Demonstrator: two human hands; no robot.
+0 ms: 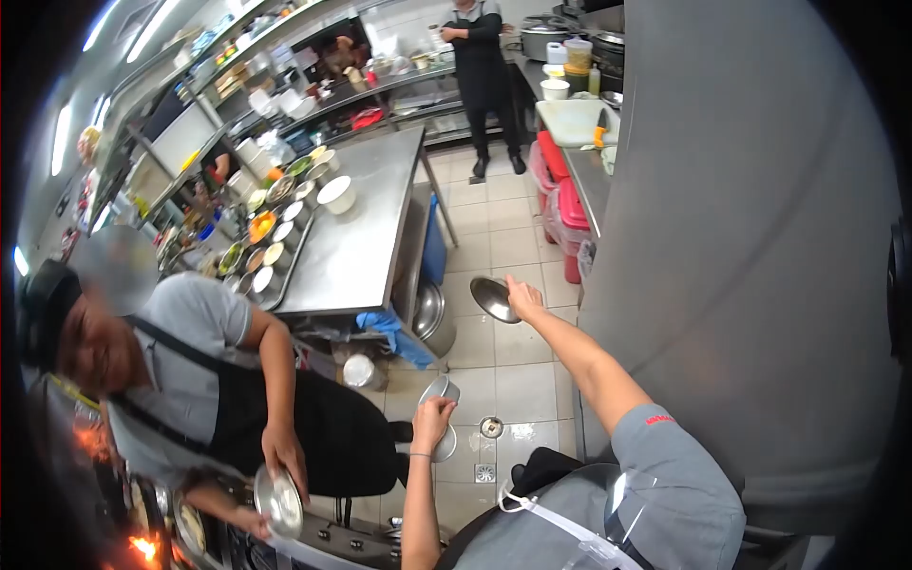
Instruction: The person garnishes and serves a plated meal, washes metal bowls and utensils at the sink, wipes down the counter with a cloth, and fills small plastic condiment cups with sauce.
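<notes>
My right hand (pixel 521 298) reaches forward over the tiled floor, its fingers closed on the rim of a shiny metal bowl (pixel 491 296). The bowl is tilted on edge. Nearer to me, my left hand (pixel 432 424) is closed at a grey metal cup (pixel 441 387), which shows past the fingers. Another rounded metal piece (pixel 446 445) shows just below that hand; I cannot tell whether it is a separate vessel. At the left, a co-worker in a black apron (pixel 285 427) holds a metal bowl (pixel 278 501) with something whitish in it.
A steel table (pixel 356 218) carries rows of ingredient tubs (pixel 262 226) and a white container (pixel 336 195). Flames (pixel 144 547) burn at the stove, lower left. A grey panel (pixel 731 237) stands at my right. Another person (pixel 482 76) stands at the back; red bins (pixel 570 214) line the right counter.
</notes>
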